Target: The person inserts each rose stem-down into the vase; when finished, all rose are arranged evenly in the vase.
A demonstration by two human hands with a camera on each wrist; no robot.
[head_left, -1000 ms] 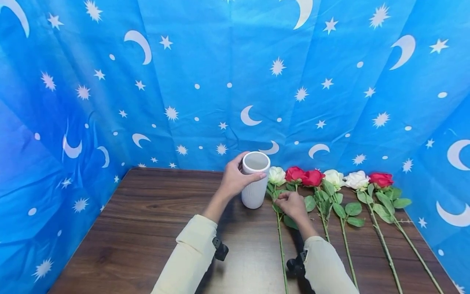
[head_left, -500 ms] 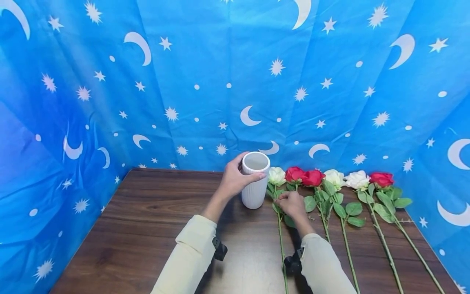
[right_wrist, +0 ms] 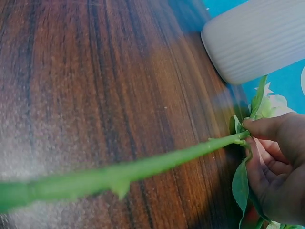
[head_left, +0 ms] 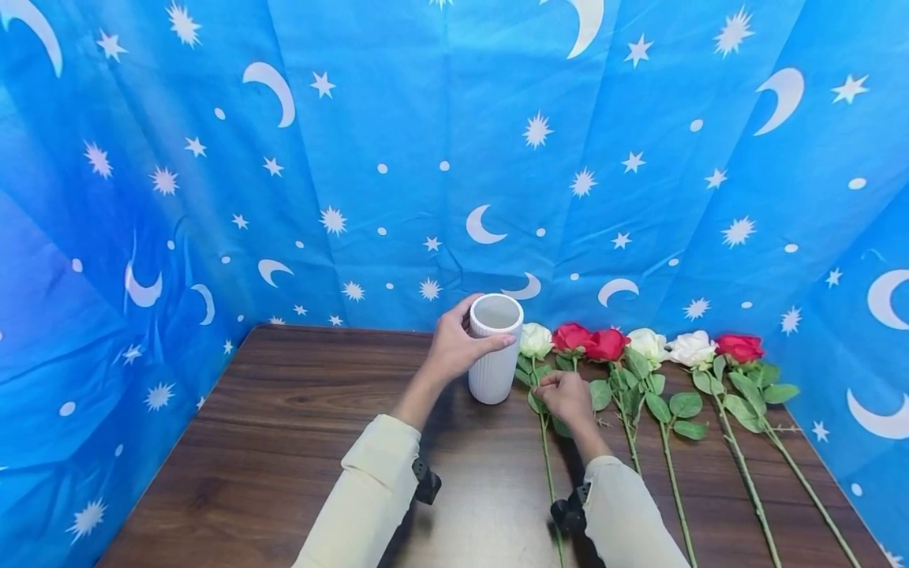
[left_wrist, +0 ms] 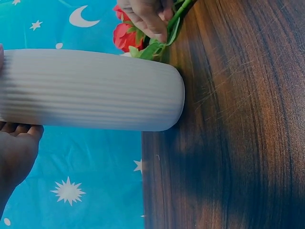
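Observation:
A white ribbed vase point(head_left: 491, 375) stands upright near the table's back edge. My left hand point(head_left: 454, 343) grips it near the top, thumb across the front just below the rim; in the left wrist view the vase point(left_wrist: 95, 90) fills much of the picture. To its right lies a white rose point(head_left: 536, 340) with a long green stem. My right hand point(head_left: 568, 398) pinches that stem just below the bloom, among the leaves. In the right wrist view the thumb and fingers meet on the stem point(right_wrist: 162, 162), which runs toward the camera.
Further right, red roses point(head_left: 570, 337) and white roses point(head_left: 691, 348) lie in a row, blooms at the back, stems toward the front. A blue cloth point(head_left: 398, 118) with moons and stars hangs behind the dark wooden table point(head_left: 284, 442).
The lower end of the pinched rose stem has swung slightly to the right. Both hands and the vase stay nearly where they were.

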